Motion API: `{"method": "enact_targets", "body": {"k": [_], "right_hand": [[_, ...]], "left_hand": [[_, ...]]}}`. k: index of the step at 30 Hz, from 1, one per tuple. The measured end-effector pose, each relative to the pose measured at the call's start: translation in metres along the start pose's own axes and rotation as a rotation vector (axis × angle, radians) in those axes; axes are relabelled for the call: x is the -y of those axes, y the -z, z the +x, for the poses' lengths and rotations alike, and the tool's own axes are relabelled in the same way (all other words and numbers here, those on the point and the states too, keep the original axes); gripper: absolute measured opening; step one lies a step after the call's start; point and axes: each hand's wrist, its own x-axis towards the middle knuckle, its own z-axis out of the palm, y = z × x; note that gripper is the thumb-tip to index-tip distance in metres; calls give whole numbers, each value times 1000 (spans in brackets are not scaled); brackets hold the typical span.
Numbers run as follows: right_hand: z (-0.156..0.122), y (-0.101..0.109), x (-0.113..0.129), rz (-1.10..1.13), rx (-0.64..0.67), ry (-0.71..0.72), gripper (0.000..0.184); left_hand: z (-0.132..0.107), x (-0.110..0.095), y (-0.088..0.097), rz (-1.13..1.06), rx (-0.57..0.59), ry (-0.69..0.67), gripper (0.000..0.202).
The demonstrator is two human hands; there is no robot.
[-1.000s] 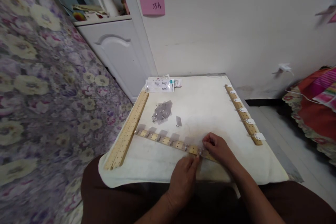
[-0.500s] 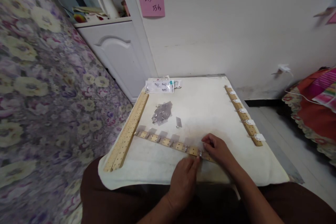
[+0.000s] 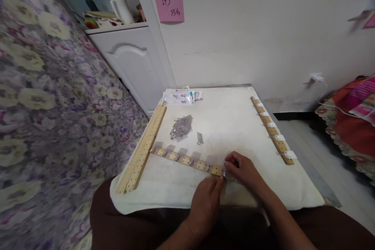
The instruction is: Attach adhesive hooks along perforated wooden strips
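Note:
A narrow wooden strip with rows of holes (image 3: pixel 201 165) lies at a slant across the front of the table. Several small metal hooks (image 3: pixel 191 161) on clear plastic tabs sit along it. My left hand (image 3: pixel 206 199) is closed, with its fingertips at the strip's near edge, beside the hook closest to my hands. Over the strip's right part, my right hand (image 3: pixel 243 170) pinches what looks like the clear tab of that same hook. A single clear tab with a hook (image 3: pixel 199 138) lies just beyond the strip, right of a pile of clear tabs with hooks (image 3: pixel 181 128).
Two bare perforated wooden strips (image 3: pixel 143 152) lie along the table's left edge. At the right edge another wooden strip (image 3: pixel 272 133) carries several white-tabbed hooks. Packaged hooks (image 3: pixel 178 98) lie at the back of the white-covered table (image 3: pixel 228 121), against the wall.
My right hand's fingers have come down to the hook and now close on its clear tab. My left hand stays at the strip's edge. The view has tilted slightly.

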Motion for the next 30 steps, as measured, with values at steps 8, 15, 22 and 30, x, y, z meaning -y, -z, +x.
{"method": "enact_targets", "body": {"k": [8,15,22,30], "right_hand": [[-2,0,2,27,36,-57,20],[1,-3,-1,30,37,-77,21],[2,-4,-3,12,61,-55,21],[1,2,-5,87,23,-9,18]], "left_hand": [[-2,4,-5,24,-2,-27,36],[-5,3,-6,40,66,16,34],[-6,5,-8,13,64,1,37],[-6,4,1,-114,58,68,44]]}}
